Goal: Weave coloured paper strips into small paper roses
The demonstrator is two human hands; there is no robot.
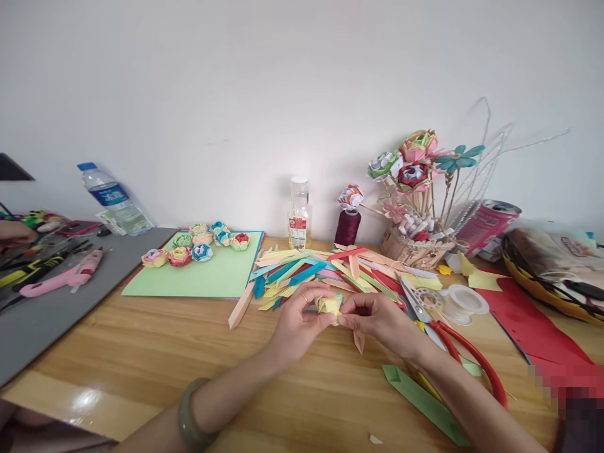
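Note:
Both hands meet over the wooden table, just in front of a pile of folded paper strips (297, 270). My left hand (302, 321), with a ring and a green bangle on its wrist, is closed round a small pale yellow paper flower (329, 306). On the flower's right side my right hand (377, 321) pinches its edge between thumb and fingers. A bit of teal shows at the top of the flower. Several finished paper flowers (202, 239) rest on a light green sheet (189, 281) to the left.
Scissors with red handles (472, 352), wire spools (465, 301) and a green strip (425, 402) lie at the right. Behind stand a glass bottle (298, 220), dark thread (348, 228) and a flower basket (415, 248). A pink glue gun (66, 277) and water bottle (113, 198) are left.

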